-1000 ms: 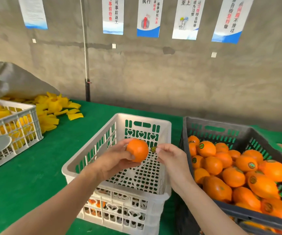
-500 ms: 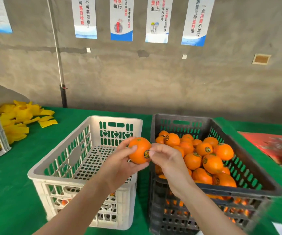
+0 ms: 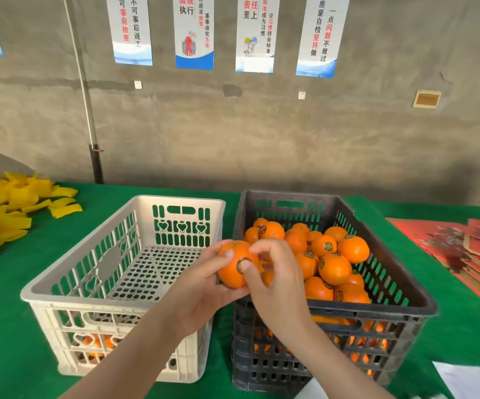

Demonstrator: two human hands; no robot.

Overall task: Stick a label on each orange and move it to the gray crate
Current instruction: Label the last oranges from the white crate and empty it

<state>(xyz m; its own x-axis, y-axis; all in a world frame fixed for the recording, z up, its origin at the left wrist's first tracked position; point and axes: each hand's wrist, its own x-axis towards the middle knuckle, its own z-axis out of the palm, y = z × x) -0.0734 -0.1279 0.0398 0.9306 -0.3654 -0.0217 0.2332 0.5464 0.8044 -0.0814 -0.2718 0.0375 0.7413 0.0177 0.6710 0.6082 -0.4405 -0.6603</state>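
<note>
**Green worktop, two crates: a label being pressed home**

Concrete wall and posters (image 3: 194, 30) stand behind the green worktop (image 3: 17, 326). On it a white crate (image 3: 89, 298) sits just left of the gray crate (image 3: 305, 195), which is heaped with labelled oranges (image 3: 333, 267).

The step in hand looks to be seating the label (image 3: 239, 264). To do it well, rub from the centre outward so no edge lifts, and brace the fruit against the push.

The left grip (image 3: 204, 286) cradles the orange (image 3: 229, 273) from below, fingers curled round it, above the rims where the crates meet. The right grip (image 3: 276, 283) is half curled, its thumb pad on the label and its index fingertip bent against the orange's top.
</note>
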